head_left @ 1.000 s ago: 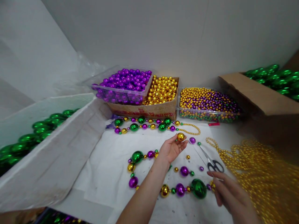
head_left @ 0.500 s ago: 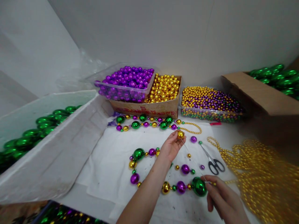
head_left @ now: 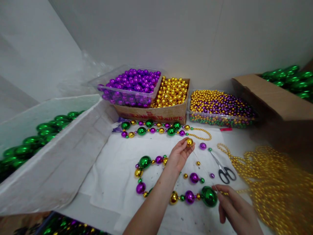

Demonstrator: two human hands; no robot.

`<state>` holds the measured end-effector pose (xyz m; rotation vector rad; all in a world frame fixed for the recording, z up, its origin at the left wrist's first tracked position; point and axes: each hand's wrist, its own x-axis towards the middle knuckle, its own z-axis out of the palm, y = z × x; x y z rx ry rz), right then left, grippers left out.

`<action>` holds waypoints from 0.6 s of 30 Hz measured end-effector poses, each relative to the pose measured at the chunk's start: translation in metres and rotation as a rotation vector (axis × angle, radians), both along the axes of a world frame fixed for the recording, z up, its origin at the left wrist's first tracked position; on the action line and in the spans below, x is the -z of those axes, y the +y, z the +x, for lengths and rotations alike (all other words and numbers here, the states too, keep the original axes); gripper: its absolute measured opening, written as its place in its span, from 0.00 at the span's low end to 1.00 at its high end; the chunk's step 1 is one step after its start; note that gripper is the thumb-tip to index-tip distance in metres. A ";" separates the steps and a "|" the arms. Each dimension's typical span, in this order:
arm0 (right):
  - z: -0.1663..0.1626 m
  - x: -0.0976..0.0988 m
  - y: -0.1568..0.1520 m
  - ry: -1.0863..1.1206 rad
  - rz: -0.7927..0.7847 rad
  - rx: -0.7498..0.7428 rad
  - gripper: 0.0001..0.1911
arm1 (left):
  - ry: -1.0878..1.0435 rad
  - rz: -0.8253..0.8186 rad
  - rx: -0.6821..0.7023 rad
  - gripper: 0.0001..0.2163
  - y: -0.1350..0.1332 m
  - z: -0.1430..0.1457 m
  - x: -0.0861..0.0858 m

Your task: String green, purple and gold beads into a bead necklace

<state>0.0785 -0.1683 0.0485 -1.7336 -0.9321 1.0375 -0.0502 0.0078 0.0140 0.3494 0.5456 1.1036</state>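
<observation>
My left hand (head_left: 180, 152) pinches a shiny gold bead (head_left: 189, 142) between its fingertips, above the white cloth (head_left: 107, 182). A thin string (head_left: 204, 166) runs from this bead down to my right hand (head_left: 233, 205), whose thumb and finger are closed on it. Right beside those fingers lies a large green bead (head_left: 209, 196), the end of a curved strand of purple, gold and green beads (head_left: 189, 197). My left forearm covers part of that strand. Loose beads lie between my hands, among them a purple bead (head_left: 194, 178) and a small gold bead (head_left: 198, 163).
Black-handled scissors (head_left: 223, 169) lie right of the loose beads. Gold bead chains (head_left: 271, 179) heap at the right. A finished-looking strand (head_left: 151, 130) lies behind. Bead containers line the back: a purple-bead tub (head_left: 156, 93), a gold-bead carton (head_left: 151, 113), a mixed-bead tray (head_left: 220, 117).
Both hands stay almost in place, with the string still stretched between them. My left hand and the gold bead have shifted very slightly downward in view.
</observation>
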 end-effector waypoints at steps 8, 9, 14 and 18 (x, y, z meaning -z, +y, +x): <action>0.000 0.000 0.000 -0.018 0.005 0.003 0.21 | -0.012 0.030 -0.020 0.10 0.001 -0.004 0.002; 0.001 0.001 -0.001 -0.022 0.004 0.000 0.21 | -0.014 0.032 -0.020 0.10 0.001 -0.004 0.003; 0.003 0.004 -0.002 -0.029 -0.013 -0.011 0.22 | -0.005 0.037 -0.001 0.12 -0.001 -0.005 0.003; 0.004 0.006 -0.003 -0.005 -0.014 -0.022 0.23 | 0.025 0.046 0.030 0.14 -0.001 -0.007 0.002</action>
